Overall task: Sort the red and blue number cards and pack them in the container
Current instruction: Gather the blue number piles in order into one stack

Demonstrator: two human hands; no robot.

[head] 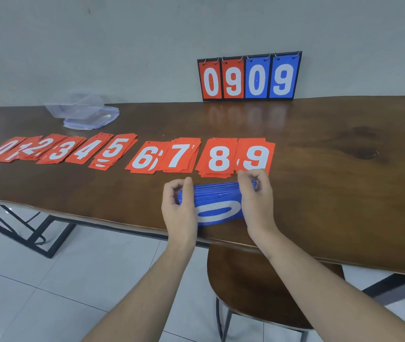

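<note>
A thick stack of blue number cards [217, 202] lies sideways near the table's front edge, a white 0 on its top card. My left hand [179, 206] grips its left end and my right hand [255, 196] grips its right end. Behind it, red number cards lie in a row of small piles from 0 [2, 149] at the left to 9 [255, 156] at the right, just beyond my right hand. A clear plastic container [74, 107] sits at the table's far left with its blue-clipped lid [90, 119] leaning against it.
A flip scoreboard [249, 77] reading 0909, two red and two blue cards, stands against the wall at the back of the wooden table [344, 181]. A brown chair [258, 292] is tucked under the front edge below my arms.
</note>
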